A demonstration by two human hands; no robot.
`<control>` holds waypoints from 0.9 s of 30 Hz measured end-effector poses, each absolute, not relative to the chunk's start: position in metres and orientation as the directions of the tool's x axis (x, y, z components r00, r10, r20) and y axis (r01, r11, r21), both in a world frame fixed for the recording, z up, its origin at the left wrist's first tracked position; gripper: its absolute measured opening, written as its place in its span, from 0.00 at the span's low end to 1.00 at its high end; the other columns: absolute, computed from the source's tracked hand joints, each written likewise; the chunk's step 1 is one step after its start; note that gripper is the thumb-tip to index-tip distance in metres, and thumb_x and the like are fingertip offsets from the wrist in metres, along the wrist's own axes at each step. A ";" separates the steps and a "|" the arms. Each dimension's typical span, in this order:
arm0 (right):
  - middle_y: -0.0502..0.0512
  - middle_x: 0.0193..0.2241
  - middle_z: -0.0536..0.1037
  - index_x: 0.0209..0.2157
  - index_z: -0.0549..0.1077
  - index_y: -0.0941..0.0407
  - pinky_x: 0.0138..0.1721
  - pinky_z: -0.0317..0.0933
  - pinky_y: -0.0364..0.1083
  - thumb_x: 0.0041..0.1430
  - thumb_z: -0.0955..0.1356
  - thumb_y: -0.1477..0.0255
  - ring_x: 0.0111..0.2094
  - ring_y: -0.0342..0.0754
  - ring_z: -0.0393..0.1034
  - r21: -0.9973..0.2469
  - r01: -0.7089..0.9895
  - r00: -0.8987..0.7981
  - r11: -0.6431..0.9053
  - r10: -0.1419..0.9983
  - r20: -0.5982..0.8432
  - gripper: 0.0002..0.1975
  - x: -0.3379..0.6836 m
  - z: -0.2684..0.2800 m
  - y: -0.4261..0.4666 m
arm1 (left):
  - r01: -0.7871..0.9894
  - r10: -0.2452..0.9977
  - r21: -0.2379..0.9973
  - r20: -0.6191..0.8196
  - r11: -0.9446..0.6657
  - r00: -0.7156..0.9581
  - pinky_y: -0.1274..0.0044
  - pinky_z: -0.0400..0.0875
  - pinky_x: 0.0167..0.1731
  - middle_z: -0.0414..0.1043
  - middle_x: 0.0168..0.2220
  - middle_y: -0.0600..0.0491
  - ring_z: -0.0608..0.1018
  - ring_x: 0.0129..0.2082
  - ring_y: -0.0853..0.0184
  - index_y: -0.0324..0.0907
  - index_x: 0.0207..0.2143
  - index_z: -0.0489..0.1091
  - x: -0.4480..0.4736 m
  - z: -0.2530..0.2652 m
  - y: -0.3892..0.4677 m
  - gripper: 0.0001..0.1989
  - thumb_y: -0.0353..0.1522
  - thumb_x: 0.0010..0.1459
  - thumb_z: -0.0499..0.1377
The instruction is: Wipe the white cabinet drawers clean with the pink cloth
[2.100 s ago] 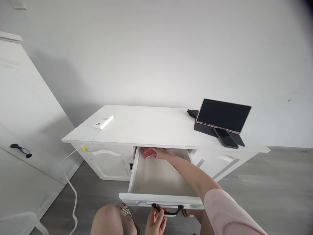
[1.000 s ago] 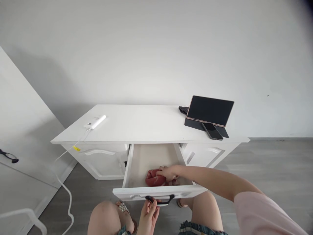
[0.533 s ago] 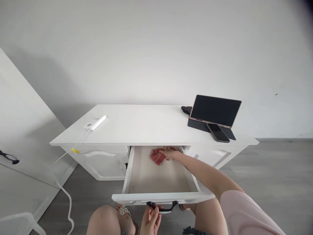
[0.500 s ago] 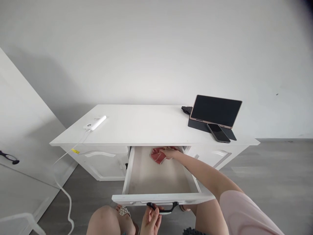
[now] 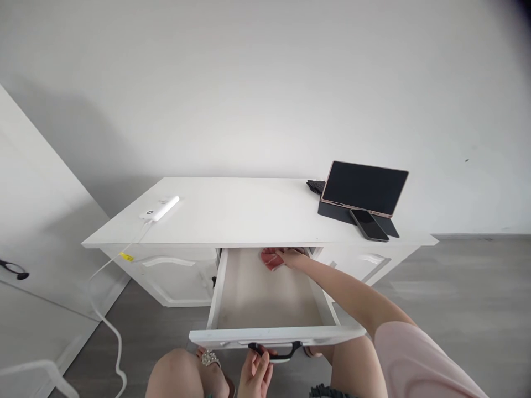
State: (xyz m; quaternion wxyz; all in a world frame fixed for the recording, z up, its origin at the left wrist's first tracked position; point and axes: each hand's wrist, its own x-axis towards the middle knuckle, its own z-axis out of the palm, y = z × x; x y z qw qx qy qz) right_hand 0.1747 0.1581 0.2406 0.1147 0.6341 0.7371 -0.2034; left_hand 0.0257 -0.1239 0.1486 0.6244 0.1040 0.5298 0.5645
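A white drawer stands pulled out from the middle of the white cabinet. My left hand is closed around the left part of the drawer's black handle. Inside, at the back of the drawer, my right hand grips a red cloth and presses it on the drawer's pale bottom. Part of the cloth is hidden under the fingers and the cabinet top's edge.
On the cabinet top, a tablet stands in its dark cover at the right, with a phone before it and a black folded item behind. A white power bank with a cable lies left. My knees flank the drawer front.
My right hand has moved the red cloth slightly right and further back in the drawer, and less of the cloth shows. My left hand stays on the handle.
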 end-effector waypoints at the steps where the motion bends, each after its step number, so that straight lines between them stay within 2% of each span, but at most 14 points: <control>1: 0.64 0.66 0.59 0.64 0.61 0.47 0.50 0.61 0.54 0.52 0.71 0.75 0.54 0.62 0.69 -0.108 0.982 -0.190 0.157 0.866 -0.464 0.38 0.175 0.238 0.156 | -0.606 0.816 0.722 -0.544 0.334 -0.197 0.75 0.77 0.38 0.79 0.31 0.51 0.81 0.37 0.61 0.49 0.25 0.74 0.026 0.148 -0.124 0.20 0.47 0.31 0.74; 4: 0.65 0.69 0.51 0.66 0.57 0.46 0.53 0.59 0.61 0.47 0.70 0.82 0.57 0.67 0.66 -0.001 0.967 -0.217 0.256 0.820 -0.530 0.45 0.175 0.229 0.142 | -0.637 0.820 0.703 -0.540 0.316 -0.190 0.78 0.75 0.37 0.79 0.31 0.52 0.81 0.36 0.65 0.48 0.26 0.74 0.027 0.146 -0.124 0.23 0.48 0.29 0.75; 7: 0.67 0.68 0.52 0.67 0.54 0.46 0.52 0.60 0.63 0.44 0.69 0.86 0.56 0.69 0.66 0.048 0.940 -0.254 0.337 0.787 -0.563 0.49 0.176 0.226 0.122 | -0.645 0.830 0.700 -0.528 0.306 -0.180 0.77 0.75 0.38 0.79 0.31 0.52 0.81 0.37 0.64 0.47 0.25 0.73 0.027 0.148 -0.124 0.23 0.48 0.29 0.74; 10: 0.71 0.67 0.54 0.66 0.56 0.50 0.50 0.61 0.62 0.43 0.69 0.86 0.54 0.68 0.68 0.043 0.910 -0.314 0.413 0.752 -0.580 0.47 0.180 0.226 0.101 | -0.648 0.835 0.698 -0.522 0.303 -0.172 0.75 0.76 0.39 0.79 0.31 0.51 0.81 0.37 0.62 0.47 0.25 0.73 0.026 0.153 -0.125 0.22 0.48 0.30 0.74; 16: 0.66 0.63 0.63 0.61 0.62 0.47 0.44 0.66 0.56 0.35 0.73 0.84 0.52 0.66 0.70 0.003 0.853 -0.397 0.522 0.652 -0.646 0.49 0.189 0.224 0.073 | -0.655 0.840 0.696 -0.515 0.294 -0.170 0.74 0.76 0.43 0.79 0.32 0.52 0.82 0.40 0.61 0.48 0.26 0.73 0.025 0.149 -0.126 0.18 0.43 0.34 0.74; 19: 0.65 0.57 0.70 0.62 0.61 0.49 0.42 0.66 0.52 0.38 0.73 0.80 0.49 0.62 0.72 -0.034 0.791 -0.456 0.610 0.553 -0.697 0.46 0.190 0.222 0.065 | -0.642 0.849 0.698 -0.511 0.317 -0.136 0.74 0.76 0.45 0.79 0.34 0.52 0.82 0.42 0.61 0.47 0.27 0.73 0.020 0.141 -0.125 0.17 0.41 0.37 0.74; 22: 0.62 0.50 0.75 0.61 0.63 0.49 0.43 0.66 0.53 0.43 0.74 0.75 0.48 0.62 0.73 -0.063 0.747 -0.486 0.662 0.479 -0.730 0.40 0.188 0.222 0.058 | -0.664 0.864 0.665 -0.500 0.343 -0.054 0.75 0.75 0.47 0.79 0.36 0.52 0.81 0.43 0.61 0.47 0.28 0.74 0.015 0.138 -0.124 0.16 0.41 0.39 0.74; 25: 0.55 0.45 0.78 0.57 0.67 0.44 0.43 0.66 0.54 0.42 0.76 0.69 0.46 0.61 0.74 -0.116 0.751 -0.493 0.650 0.435 -0.754 0.38 0.187 0.223 0.056 | -0.679 0.879 0.649 -0.477 0.342 -0.013 0.75 0.75 0.48 0.79 0.38 0.51 0.81 0.44 0.62 0.46 0.30 0.76 0.013 0.143 -0.124 0.17 0.42 0.39 0.74; 27: 0.51 0.39 0.79 0.53 0.71 0.44 0.40 0.67 0.53 0.40 0.77 0.66 0.42 0.59 0.75 -0.175 0.808 -0.471 0.563 0.437 -0.766 0.34 0.186 0.225 0.057 | -0.669 0.886 0.664 -0.463 0.334 -0.016 0.75 0.75 0.49 0.79 0.37 0.51 0.81 0.44 0.62 0.46 0.29 0.76 0.013 0.148 -0.125 0.17 0.43 0.39 0.74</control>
